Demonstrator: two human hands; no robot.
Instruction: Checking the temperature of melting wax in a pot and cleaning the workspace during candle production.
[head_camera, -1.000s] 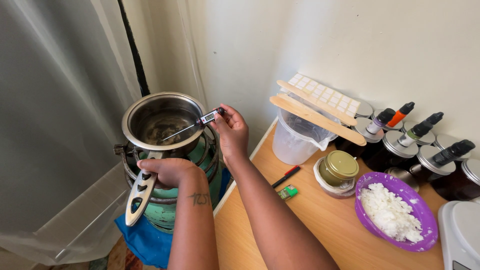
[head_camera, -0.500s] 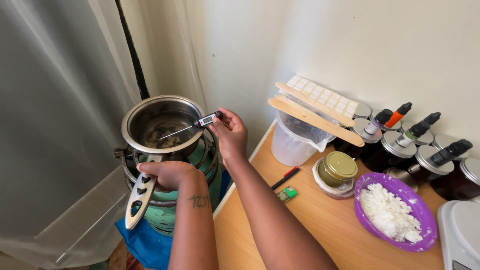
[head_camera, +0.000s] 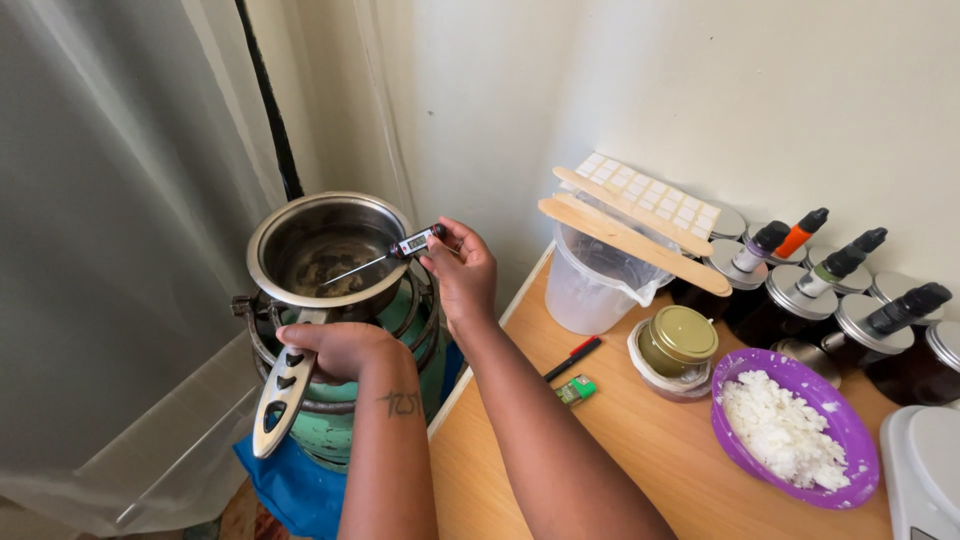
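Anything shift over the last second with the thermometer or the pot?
Barely. The right hand drew the probe thermometer slightly back, its tip still down inside the steel pot. The left hand keeps its grip on the pot handle. Nothing was let go; the table items stayed put.

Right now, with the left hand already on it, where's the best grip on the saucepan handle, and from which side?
Grip the saucepan handle near its root, just below the pan rim, where the left hand sits now. Come from above and wrap the fingers over it: the flat, slotted steel handle slopes down toward the camera, clear of the burner ring. The right hand holds the probe thermometer in the saucepan.
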